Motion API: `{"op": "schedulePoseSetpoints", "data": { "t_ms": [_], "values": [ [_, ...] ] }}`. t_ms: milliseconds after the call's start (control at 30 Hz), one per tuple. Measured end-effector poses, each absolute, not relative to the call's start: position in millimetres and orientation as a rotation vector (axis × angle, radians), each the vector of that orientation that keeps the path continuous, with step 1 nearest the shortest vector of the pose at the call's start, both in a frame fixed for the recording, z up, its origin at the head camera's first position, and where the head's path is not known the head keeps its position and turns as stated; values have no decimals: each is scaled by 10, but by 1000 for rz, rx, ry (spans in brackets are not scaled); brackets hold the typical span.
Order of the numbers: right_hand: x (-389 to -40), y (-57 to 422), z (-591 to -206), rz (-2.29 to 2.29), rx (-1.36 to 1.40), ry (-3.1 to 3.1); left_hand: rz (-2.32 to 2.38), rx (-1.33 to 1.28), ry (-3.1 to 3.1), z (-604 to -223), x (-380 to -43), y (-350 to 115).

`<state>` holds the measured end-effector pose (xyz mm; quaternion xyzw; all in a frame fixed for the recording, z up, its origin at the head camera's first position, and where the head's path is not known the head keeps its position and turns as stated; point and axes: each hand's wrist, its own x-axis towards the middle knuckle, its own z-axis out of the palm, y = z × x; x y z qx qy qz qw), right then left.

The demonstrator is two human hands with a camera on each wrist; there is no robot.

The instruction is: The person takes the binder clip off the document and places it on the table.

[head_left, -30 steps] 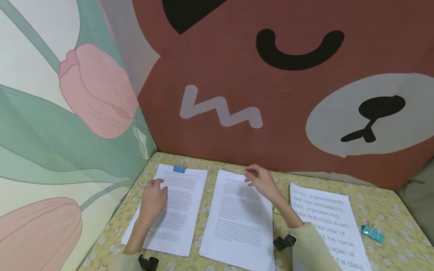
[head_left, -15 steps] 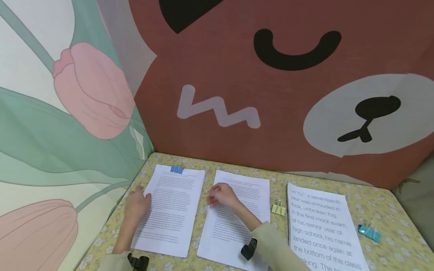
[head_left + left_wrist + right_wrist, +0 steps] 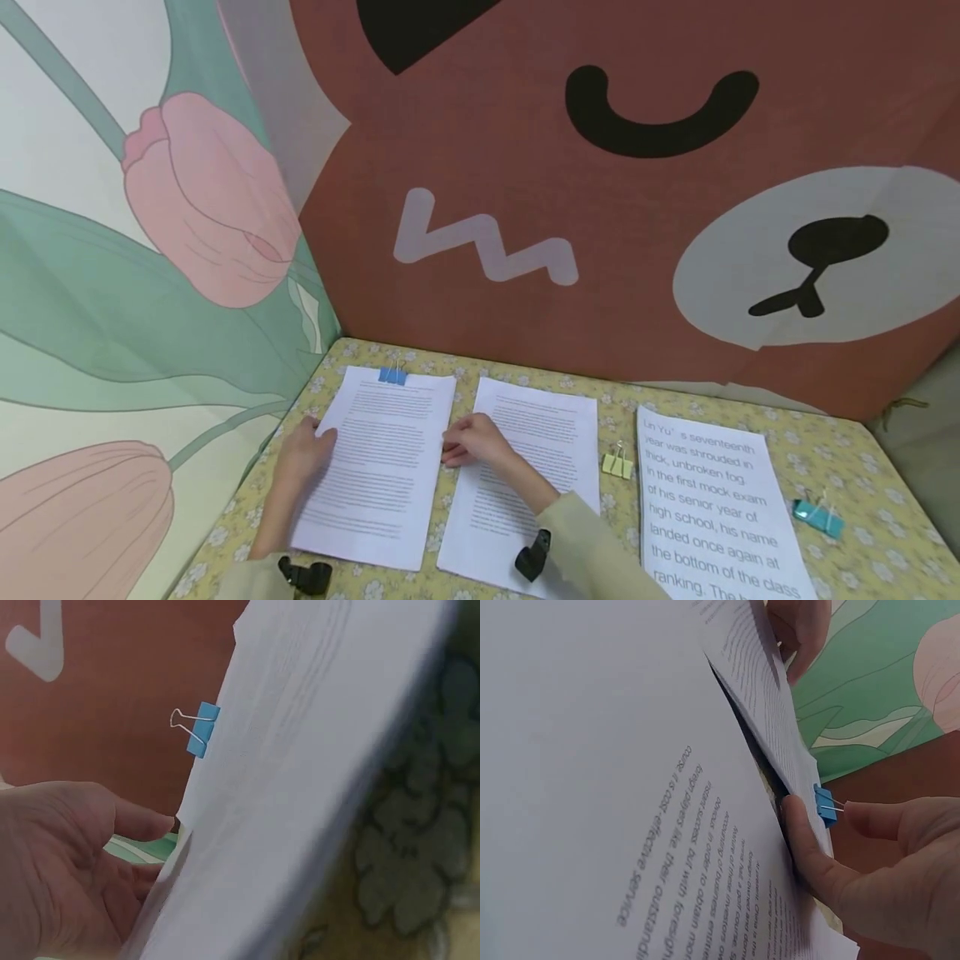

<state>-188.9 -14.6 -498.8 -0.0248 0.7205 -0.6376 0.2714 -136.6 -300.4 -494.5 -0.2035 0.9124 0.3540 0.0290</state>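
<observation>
Stack of printed sheets (image 3: 371, 467), blue binder clip (image 3: 392, 376) on far edge, lies at person's left on flowered tablecloth (image 3: 885, 492). Left hand (image 3: 302, 452) at its left edge, thumb extended, fingers relaxed, nothing gripped. Right hand (image 3: 477, 439) reaches over middle stack (image 3: 558, 427), fingertips at first stack's right edge; thumb and forefinger apart, slightly bent, nothing pinched. Yellow clip (image 3: 617, 463) between middle stack and large-print stack (image 3: 708, 504); teal clip (image 3: 819, 518) farther right.
</observation>
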Motion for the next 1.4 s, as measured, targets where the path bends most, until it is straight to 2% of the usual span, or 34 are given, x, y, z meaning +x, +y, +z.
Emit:
{"op": "schedulePoseSetpoints", "data": {
  "t_ms": [267, 567, 967, 1167, 1400],
  "values": [
    [-1888, -194, -5024, -1654, -78, 1924, 1239, -534, 2800, -4989, -1389, -3053],
    [-1915, -58, -4998, -1795, -125, 1985, 1473, -500, 2820, -4787, -1430, -2898],
    [-1889, 660, -4847, -1885, -197, 2131, 1926, -266, 2479, -4584, -1431, -2424],
    [-1825, 1083, -4741, -1842, -210, 2288, 2044, -31, 2170, -4618, -1506, -2143],
    [-1724, 1426, -4652, -1826, -211, 2388, 2066, 3, 2003, -4747, -1572, -1767]
  ]
}}
